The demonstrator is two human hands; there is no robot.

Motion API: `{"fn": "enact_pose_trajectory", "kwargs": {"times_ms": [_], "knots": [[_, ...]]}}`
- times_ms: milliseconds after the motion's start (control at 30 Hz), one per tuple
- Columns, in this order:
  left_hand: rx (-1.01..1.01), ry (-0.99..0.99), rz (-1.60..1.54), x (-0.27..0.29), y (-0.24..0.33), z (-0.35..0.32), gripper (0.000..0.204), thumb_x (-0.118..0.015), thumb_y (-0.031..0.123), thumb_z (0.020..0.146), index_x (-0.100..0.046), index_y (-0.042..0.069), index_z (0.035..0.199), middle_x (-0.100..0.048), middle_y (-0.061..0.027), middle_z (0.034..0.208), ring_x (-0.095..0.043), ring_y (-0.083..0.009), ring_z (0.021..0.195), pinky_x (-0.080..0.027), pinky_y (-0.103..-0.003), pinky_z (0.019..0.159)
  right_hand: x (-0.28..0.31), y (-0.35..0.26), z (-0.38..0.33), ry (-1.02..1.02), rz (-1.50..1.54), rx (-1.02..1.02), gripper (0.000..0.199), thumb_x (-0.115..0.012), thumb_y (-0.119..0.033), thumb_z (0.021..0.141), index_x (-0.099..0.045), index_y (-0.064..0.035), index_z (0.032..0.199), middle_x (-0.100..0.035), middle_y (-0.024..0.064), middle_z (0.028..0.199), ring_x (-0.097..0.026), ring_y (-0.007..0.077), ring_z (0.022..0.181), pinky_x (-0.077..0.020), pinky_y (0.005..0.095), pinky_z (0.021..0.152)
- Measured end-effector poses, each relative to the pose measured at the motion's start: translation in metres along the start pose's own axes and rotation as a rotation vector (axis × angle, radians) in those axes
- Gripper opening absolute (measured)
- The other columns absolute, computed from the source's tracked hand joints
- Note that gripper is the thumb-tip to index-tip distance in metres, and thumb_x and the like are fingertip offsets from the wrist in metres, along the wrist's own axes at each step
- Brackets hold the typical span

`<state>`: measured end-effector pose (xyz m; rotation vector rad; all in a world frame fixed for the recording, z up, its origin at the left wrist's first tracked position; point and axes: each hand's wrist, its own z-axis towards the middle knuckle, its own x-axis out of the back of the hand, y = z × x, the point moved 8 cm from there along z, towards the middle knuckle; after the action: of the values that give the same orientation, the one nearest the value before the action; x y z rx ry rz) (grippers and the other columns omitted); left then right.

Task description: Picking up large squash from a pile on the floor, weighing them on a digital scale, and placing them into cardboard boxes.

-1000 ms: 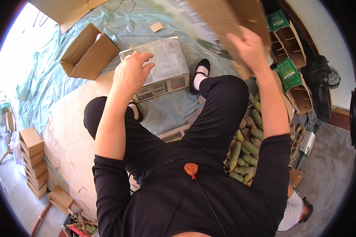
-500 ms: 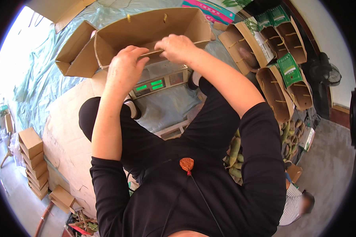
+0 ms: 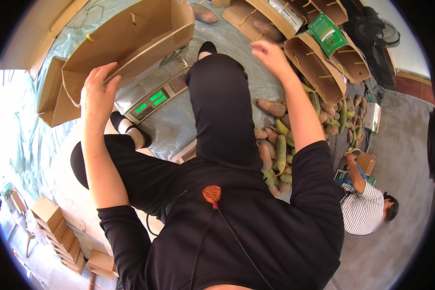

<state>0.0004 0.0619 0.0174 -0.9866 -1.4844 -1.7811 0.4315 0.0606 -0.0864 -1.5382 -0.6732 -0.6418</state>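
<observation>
A large open cardboard carton with yellow cord loops sits on a digital scale with green lit displays. My left hand is at the carton's near side, open, thumb and fingers apart; whether it touches the cardboard I cannot tell. My right hand is in the air to the right, open and holding nothing, with its fingers stretched toward the left. Nearest to it are an open brown carton bag and a carton with a reddish root vegetable inside.
Green and reddish root vegetables lie heaped right of my legs. A bluish plastic sheet covers the floor. Stacked cardboard boxes stand at lower left, a black fan at upper right. A person in a striped shirt is at the right.
My right hand has left the carton's rim and moved right. My left hand stays by the carton. The view has shifted right, showing more of the root vegetables and the other person.
</observation>
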Motion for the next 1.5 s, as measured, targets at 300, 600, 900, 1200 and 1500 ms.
{"fn": "enact_pose_trajectory", "kwargs": {"times_ms": [300, 600, 900, 1200, 1500], "knots": [[0.082, -0.074, 0.146, -0.022, -0.033, 0.006, 0.038, -0.063, 0.017, 0.084, -0.059, 0.010, 0.121, -0.061, -0.0123, 0.116, -0.058, -0.0282, 0.109, -0.045, -0.036, 0.091, -0.100, 0.175, -0.194, -0.318, -0.202, -0.598, 0.032, -0.067, -0.023, 0.078, -0.064, -0.0095, 0.106, -0.066, 0.0157, 0.102, -0.061, 0.0326, 0.100, -0.0468, 0.0408, 0.087], [0.226, -0.237, 0.390, -0.039, -0.060, 0.007, 0.035, -0.064, 0.017, 0.080, -0.062, 0.014, 0.115, -0.064, -0.0157, 0.109, -0.060, -0.0332, 0.103, -0.047, -0.041, 0.088, -0.118, 0.180, -0.321, -0.413, -0.491, -0.943, 0.067, -0.079, -0.032, 0.065, -0.052, -0.0200, 0.125, -0.057, 0.0098, 0.123, -0.048, 0.0322, 0.120, -0.0422, 0.0444, 0.098], [0.180, -0.315, 0.299, -0.048, -0.048, -0.006, 0.026, -0.065, 0.013, 0.077, -0.067, 0.009, 0.102, -0.065, -0.0178, 0.094, -0.061, -0.0354, 0.092, -0.048, -0.042, 0.081, -0.144, 0.220, -0.366, -0.568, -0.496, -0.982, 0.054, -0.077, -0.022, 0.069, -0.052, -0.0116, 0.115, -0.060, 0.0129, 0.116, -0.055, 0.0333, 0.112, -0.0470, 0.0416, 0.092], [0.225, -0.311, 0.290, -0.037, -0.048, -0.017, 0.028, -0.063, 0.014, 0.081, -0.065, 0.010, 0.108, -0.065, -0.0153, 0.100, -0.061, -0.0327, 0.096, -0.048, -0.042, 0.084, -0.114, 0.206, -0.314, -0.451, -0.328, -0.781, 0.053, -0.077, -0.006, 0.066, -0.052, -0.0047, 0.112, -0.063, 0.0129, 0.106, -0.061, 0.0291, 0.101, -0.0493, 0.0370, 0.084], [0.185, -0.312, 0.212, -0.038, -0.036, -0.015, 0.031, -0.062, 0.009, 0.080, -0.064, 0.010, 0.111, -0.064, -0.0134, 0.104, -0.059, -0.0323, 0.100, -0.047, -0.041, 0.086, 0.017, 0.037, -0.128, 0.110, 0.088, -0.343, 0.051, -0.070, 0.007, 0.067, -0.054, -0.0045, 0.114, -0.060, 0.0074, 0.107, -0.056, 0.0190, 0.100, -0.0460, 0.0325, 0.088]]}}
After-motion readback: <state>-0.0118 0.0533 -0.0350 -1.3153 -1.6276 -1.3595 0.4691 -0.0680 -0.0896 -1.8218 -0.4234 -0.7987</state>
